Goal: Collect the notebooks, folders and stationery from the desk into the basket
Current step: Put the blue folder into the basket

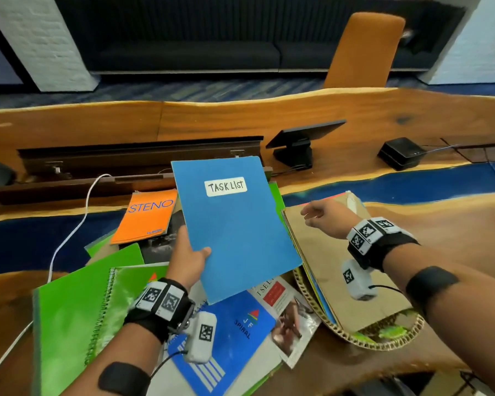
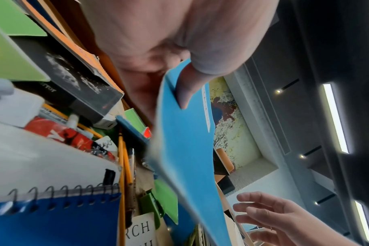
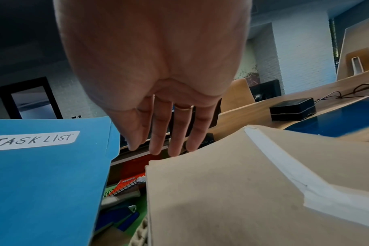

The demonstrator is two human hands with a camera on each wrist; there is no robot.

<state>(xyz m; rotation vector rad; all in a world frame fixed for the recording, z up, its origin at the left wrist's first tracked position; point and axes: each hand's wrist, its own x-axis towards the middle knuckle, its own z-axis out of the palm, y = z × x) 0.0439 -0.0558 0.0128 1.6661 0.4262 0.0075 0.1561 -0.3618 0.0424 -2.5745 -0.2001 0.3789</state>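
Observation:
My left hand pinches the lower left edge of a blue folder labelled TASK LIST and holds it above the pile; its thumb lies on the cover. To its right a woven basket holds a brown folder standing tilted with other folders behind it. My right hand hovers over the brown folder's top edge with straight fingers, holding nothing. Still on the desk: an orange STENO pad, a green spiral notebook and a blue spiral notebook.
A white cable runs along the left of the pile. Pencils, a green clip and a black book lie under the folder. A tablet on a stand and a black box sit further back on the wooden desk.

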